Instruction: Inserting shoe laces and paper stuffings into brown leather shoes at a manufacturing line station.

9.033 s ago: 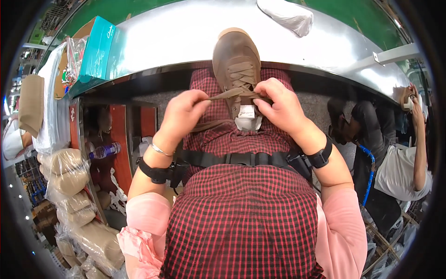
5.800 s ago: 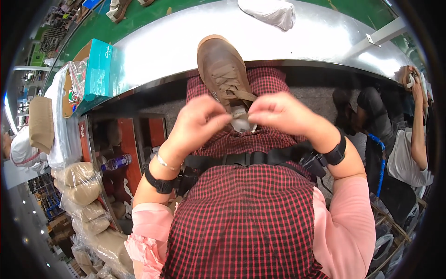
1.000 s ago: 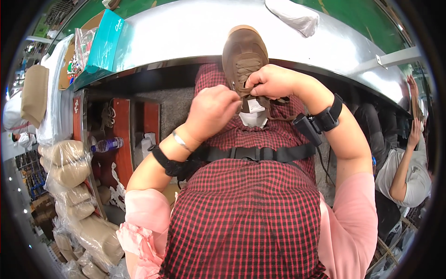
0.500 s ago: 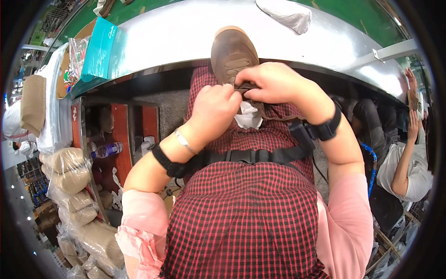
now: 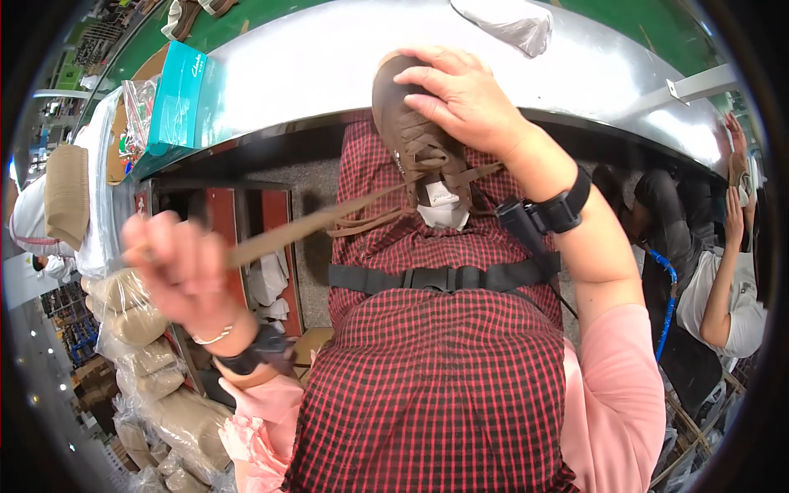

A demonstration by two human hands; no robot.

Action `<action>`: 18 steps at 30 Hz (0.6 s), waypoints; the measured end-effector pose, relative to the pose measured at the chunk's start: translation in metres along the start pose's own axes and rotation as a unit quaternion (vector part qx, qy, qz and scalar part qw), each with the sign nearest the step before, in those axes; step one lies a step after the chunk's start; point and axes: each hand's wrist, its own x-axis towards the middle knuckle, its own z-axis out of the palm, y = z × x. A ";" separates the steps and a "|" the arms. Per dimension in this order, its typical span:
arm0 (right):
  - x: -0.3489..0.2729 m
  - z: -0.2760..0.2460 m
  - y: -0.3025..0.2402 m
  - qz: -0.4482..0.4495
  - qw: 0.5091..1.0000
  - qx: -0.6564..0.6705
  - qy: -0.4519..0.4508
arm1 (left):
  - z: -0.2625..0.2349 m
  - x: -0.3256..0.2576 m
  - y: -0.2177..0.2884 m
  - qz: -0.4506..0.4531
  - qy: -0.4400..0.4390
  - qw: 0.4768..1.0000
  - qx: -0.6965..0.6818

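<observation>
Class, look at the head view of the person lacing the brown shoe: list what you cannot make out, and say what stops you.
1. Left hand: blurred by motion, so its grip on the lace is unclear.
2. Shoe: its toe is covered by the right hand.
3. White bundle: cut off by the top edge of the head view.
4. Paper in the shoe: too small to tell what it is.
5. Person at right: bent and cut by the fisheye rim.

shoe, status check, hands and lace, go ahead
Right hand clamped over the brown shoe at the table edge. Left hand pulling the lace taut out to the left. Nothing in the way.
</observation>
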 end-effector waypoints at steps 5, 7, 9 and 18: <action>0.005 0.000 0.000 -0.003 1.000 0.016 -0.013 | -0.081 -0.043 0.069 -0.038 0.230 0.935 0.266; 0.003 0.003 -0.004 0.000 0.999 0.044 -0.008 | -0.110 -0.062 0.049 -0.164 0.332 0.846 0.384; 0.001 0.004 -0.003 -0.005 1.000 0.023 0.001 | -0.133 -0.076 0.013 -0.266 0.355 0.778 0.445; 0.003 0.002 -0.002 0.022 0.998 0.051 -0.035 | -0.126 -0.058 -0.069 -0.229 -0.015 0.608 0.761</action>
